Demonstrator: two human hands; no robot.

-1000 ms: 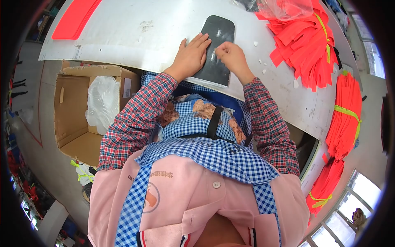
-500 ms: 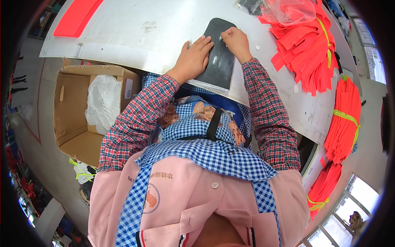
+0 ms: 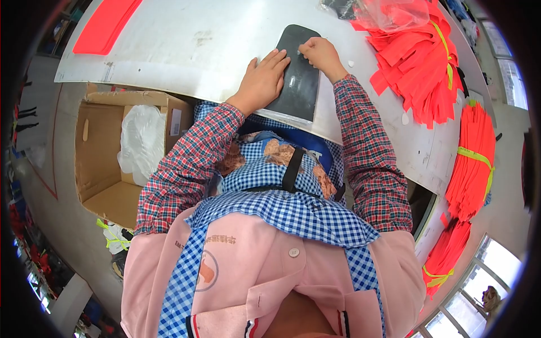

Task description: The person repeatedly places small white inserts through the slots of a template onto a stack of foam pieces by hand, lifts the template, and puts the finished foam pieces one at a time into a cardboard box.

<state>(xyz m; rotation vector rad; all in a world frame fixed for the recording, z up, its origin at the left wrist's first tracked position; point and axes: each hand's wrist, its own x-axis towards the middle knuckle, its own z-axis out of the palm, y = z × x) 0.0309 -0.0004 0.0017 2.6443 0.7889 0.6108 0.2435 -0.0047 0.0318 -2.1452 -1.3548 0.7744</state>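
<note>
A flat black panel (image 3: 300, 93) with rounded far corners lies on the white tabletop in front of me. My left hand (image 3: 262, 81) rests flat with fingers extended, its fingertips over the panel's left edge. Thumb and fingers of my right hand (image 3: 321, 55) are pinched together at the panel's upper right part. A tiny pale spot shows at those fingertips, too small to name. Faint whitish marks are visible on the panel's surface.
Bundles of red fabric strips (image 3: 414, 70) tied with yellow-green bands lie at the right, with clear plastic (image 3: 397, 14) on top. Another tied red bundle (image 3: 472, 160) hangs nearer me. Red strips (image 3: 107, 25) lie far left. An open cardboard box (image 3: 98, 152) holds translucent plastic (image 3: 141, 143).
My right hand has shifted slightly left across the panel, still pinched. The left hand stays nearly in place.
</note>
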